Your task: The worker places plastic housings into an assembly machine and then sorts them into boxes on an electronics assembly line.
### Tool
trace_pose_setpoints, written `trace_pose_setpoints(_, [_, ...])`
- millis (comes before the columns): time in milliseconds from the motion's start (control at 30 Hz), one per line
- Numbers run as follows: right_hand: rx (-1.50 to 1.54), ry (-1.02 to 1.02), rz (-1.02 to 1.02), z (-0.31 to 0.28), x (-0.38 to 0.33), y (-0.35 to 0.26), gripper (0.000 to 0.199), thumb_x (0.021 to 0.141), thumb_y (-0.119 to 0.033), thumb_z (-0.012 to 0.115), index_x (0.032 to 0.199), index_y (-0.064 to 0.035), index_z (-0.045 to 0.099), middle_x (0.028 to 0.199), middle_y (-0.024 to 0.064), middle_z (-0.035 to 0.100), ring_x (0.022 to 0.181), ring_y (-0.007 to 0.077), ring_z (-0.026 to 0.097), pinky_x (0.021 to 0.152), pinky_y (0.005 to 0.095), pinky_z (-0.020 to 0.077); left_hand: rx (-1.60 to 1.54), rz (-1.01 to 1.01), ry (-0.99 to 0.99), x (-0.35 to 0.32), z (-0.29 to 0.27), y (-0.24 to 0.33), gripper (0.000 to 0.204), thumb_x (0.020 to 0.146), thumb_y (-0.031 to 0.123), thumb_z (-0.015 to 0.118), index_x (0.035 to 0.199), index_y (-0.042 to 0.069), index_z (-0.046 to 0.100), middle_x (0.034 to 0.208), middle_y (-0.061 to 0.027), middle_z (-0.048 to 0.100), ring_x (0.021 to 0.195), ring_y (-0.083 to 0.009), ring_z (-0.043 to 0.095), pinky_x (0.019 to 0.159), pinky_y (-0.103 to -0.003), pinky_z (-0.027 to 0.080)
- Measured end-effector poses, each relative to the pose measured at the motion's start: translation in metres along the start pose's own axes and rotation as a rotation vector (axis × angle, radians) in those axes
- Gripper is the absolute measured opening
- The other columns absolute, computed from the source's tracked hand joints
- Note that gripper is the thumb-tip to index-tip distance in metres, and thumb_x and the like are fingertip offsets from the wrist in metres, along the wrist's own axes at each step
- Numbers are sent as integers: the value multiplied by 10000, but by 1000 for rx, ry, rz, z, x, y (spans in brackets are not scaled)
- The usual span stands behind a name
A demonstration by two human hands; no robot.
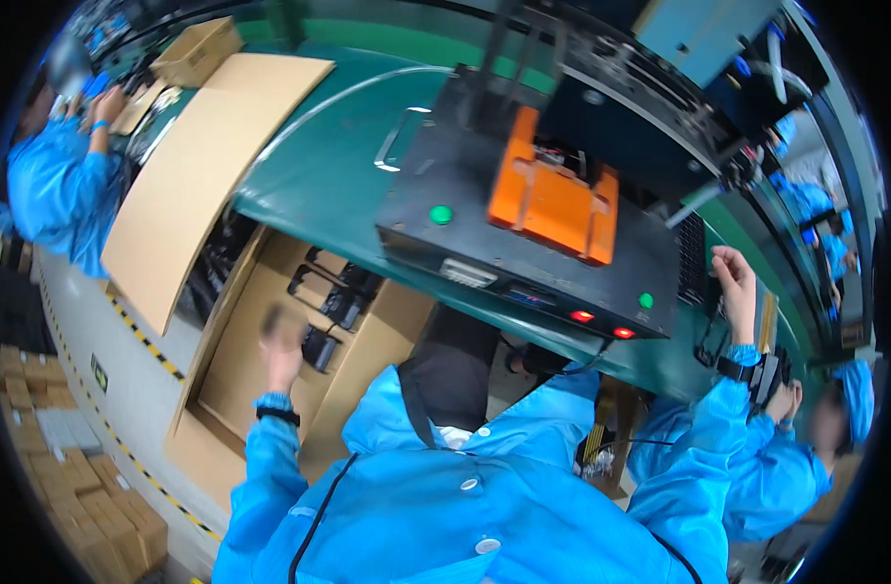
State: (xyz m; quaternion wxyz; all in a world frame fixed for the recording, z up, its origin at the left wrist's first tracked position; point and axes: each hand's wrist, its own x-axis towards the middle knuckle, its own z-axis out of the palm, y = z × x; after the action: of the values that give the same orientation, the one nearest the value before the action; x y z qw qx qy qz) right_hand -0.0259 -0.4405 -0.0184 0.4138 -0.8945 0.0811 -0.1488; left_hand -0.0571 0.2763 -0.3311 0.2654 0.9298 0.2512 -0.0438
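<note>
My left hand [281, 362] reaches into a large open cardboard box [233, 375] at the lower left. Its fingers are smeared, so what they hold, if anything, does not show. Beside it in the box lie several black plastic parts [346, 308], one right by the fingertips. My right hand [737, 284] is raised at the right end of the bench, near a black keyboard [692, 258]. Its fingers are loosely bent and nothing shows in them. Between the hands stands a black machine [445, 248] with an orange fixture [555, 202] on top.
Green buttons [441, 215] and red lights mark the machine's front. A cardboard sheet [207, 175] leans over the green bench [319, 185], with a cardboard tray [198, 54] behind. Co-workers in blue sit at left [61, 190] and right [781, 477]. Stacked cartons [85, 496] stand on the floor.
</note>
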Motion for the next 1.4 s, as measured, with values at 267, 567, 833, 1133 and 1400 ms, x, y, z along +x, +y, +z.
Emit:
trace_pose_setpoints(267, [236, 247, 314, -41, -93, 41, 208, 904, -93, 665, 1075, 23, 650, 989, 81, 695, 883, 159, 665, 828, 287, 544, -107, 217, -337, -35, -5, 43, 559, 995, 354, 479, 1407, -22, 435, 1449, -273, 395, 1308, -415, 419, 1097, -426, 340])
trace_pose_setpoints(567, [-309, 404, -43, -46, -80, 52, 104, 850, -77, 665, 920, -8, 699, 1002, 108, 666, 970, 263, 637, 879, 332, 496, 182, 397, -114, -46, 20, 92, 550, 1015, 367, 426, 1359, -62, 435, 1410, -274, 411, 1273, -447, 393, 1064, -495, 334])
trace_pose_setpoints(833, [-372, 154, -98, -60, -64, 71, 101, 868, -58, 655, 935, 1, 702, 992, 83, 658, 985, 246, 618, 879, 336, 501, 281, 481, 16, -57, 31, 83, 566, 1024, 354, 417, 1410, -57, 371, 1438, -253, 397, 1318, -416, 375, 1076, -483, 331])
trace_pose_setpoints(1133, [-334, 170, -76, -59, -62, 75, 109, 844, -65, 683, 927, -2, 714, 997, 79, 672, 956, 235, 630, 865, 325, 513, 231, 432, -20, -61, 26, 90, 566, 1025, 366, 410, 1420, -38, 372, 1452, -233, 392, 1329, -408, 366, 1081, -477, 321])
trace_pose_setpoints(1400, [-342, 162, -48, -61, -59, 70, 87, 811, -72, 708, 881, -22, 716, 940, 80, 696, 952, 253, 631, 866, 343, 502, 223, 456, -2, -62, 27, 87, 557, 1027, 363, 412, 1412, -39, 383, 1451, -229, 394, 1325, -410, 366, 1080, -479, 319])
